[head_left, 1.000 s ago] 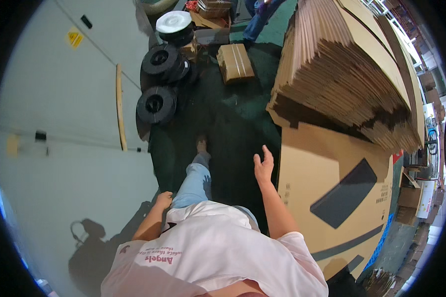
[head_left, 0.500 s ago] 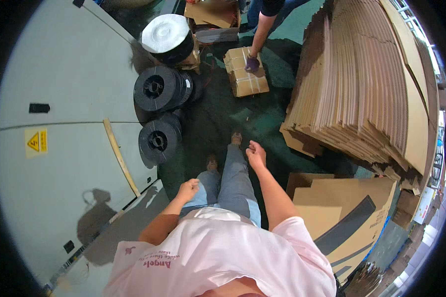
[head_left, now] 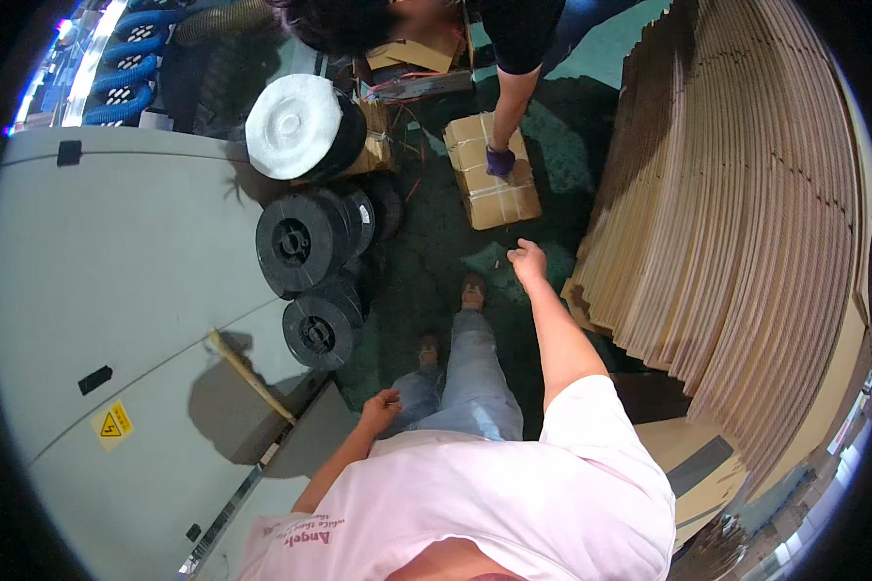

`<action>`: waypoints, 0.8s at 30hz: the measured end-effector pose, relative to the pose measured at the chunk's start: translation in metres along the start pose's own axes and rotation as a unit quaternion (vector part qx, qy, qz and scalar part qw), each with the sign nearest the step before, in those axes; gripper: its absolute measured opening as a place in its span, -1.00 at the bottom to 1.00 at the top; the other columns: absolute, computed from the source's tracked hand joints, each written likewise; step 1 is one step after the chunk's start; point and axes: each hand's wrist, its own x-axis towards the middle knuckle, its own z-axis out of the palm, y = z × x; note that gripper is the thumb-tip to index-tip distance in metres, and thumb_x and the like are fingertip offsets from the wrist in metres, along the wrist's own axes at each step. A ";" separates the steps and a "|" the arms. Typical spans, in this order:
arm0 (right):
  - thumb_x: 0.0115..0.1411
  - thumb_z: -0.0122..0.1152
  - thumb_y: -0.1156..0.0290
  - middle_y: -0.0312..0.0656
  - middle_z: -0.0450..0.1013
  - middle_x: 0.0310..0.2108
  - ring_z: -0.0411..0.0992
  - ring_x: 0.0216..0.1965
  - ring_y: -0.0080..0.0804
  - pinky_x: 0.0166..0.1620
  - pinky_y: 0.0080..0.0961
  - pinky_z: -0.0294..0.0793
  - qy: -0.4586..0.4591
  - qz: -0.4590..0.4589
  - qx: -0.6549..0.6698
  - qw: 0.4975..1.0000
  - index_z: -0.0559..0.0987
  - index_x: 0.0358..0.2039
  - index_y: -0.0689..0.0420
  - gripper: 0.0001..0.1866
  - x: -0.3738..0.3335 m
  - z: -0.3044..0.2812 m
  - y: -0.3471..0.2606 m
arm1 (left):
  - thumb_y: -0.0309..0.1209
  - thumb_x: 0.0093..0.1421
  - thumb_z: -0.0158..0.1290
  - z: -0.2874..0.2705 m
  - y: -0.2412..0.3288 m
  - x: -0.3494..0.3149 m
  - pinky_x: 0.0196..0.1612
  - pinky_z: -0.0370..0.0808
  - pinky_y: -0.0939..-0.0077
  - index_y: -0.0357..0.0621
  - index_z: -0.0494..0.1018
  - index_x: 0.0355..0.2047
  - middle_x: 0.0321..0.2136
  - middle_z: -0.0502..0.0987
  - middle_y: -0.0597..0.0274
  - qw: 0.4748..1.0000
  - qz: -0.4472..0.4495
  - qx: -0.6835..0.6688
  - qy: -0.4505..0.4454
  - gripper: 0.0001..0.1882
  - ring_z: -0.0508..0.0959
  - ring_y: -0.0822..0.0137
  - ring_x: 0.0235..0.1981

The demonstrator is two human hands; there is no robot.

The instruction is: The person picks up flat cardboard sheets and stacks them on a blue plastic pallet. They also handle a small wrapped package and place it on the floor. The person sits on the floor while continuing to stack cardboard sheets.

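My right hand (head_left: 528,261) reaches forward over the dark green floor, its thumb and forefinger apart and nothing in it. Just beyond it is a brown cardboard bundle (head_left: 507,205) bound with white straps. Another person's gloved purple hand (head_left: 500,163) grips the straps on top. I hold my left hand (head_left: 381,411) low by my left thigh, its fingers curled and nothing visible in them. Nearest to it stands a black spool (head_left: 318,332), with another black spool (head_left: 295,244) beyond.
A tall stack of flat cardboard sheets (head_left: 736,232) leans along my right. On my left is a grey cabinet (head_left: 136,252) with a wooden strip (head_left: 247,373) against it. A white-wrapped roll (head_left: 291,126) and an open box (head_left: 421,85) stand farther ahead.
My right hand has stretched forward toward the strapped bundle. The view has turned and moved ahead, and the other person leans farther in, still gripping the straps.
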 end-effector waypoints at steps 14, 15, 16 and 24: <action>-0.11 0.20 0.40 0.03 0.42 -0.21 0.41 -0.16 -0.24 -0.11 -0.48 0.35 -0.090 0.098 0.023 0.991 0.43 -0.12 0.31 -0.51 0.041 -0.003 -0.035 | -0.43 0.02 0.06 -0.008 0.043 -0.001 -0.19 0.43 0.50 -0.24 0.35 -0.11 -0.25 0.49 0.06 0.998 -0.046 0.020 0.033 -0.62 0.50 0.32 -0.26; -0.10 0.20 0.40 0.03 0.40 -0.14 0.39 -0.11 -0.25 -0.06 -0.49 0.33 -0.096 0.101 0.014 0.990 0.42 -0.10 0.31 -0.50 0.044 -0.002 -0.032 | -0.44 0.02 0.06 -0.009 0.044 -0.001 -0.19 0.43 0.50 -0.24 0.35 -0.11 -0.26 0.50 0.06 0.999 -0.038 -0.001 0.029 -0.61 0.50 0.32 -0.26; -0.11 0.20 0.40 0.03 0.40 -0.15 0.39 -0.12 -0.25 -0.07 -0.48 0.33 -0.098 0.098 0.011 0.990 0.42 -0.11 0.31 -0.50 0.045 0.000 -0.028 | -0.44 0.02 0.06 -0.006 0.045 -0.004 -0.20 0.43 0.50 -0.24 0.35 -0.11 -0.26 0.50 0.07 0.999 -0.031 -0.023 0.023 -0.61 0.50 0.32 -0.26; -0.13 0.22 0.39 0.00 0.46 -0.26 0.44 -0.22 -0.28 -0.11 -0.46 0.36 -0.077 0.085 -0.032 0.993 0.45 -0.15 0.29 -0.52 0.043 0.026 0.001 | -0.49 -0.03 0.07 0.001 0.044 -0.001 -0.23 0.43 0.43 -0.24 0.36 -0.13 -0.23 0.47 0.02 0.998 -0.022 0.051 0.033 -0.61 0.49 0.20 -0.26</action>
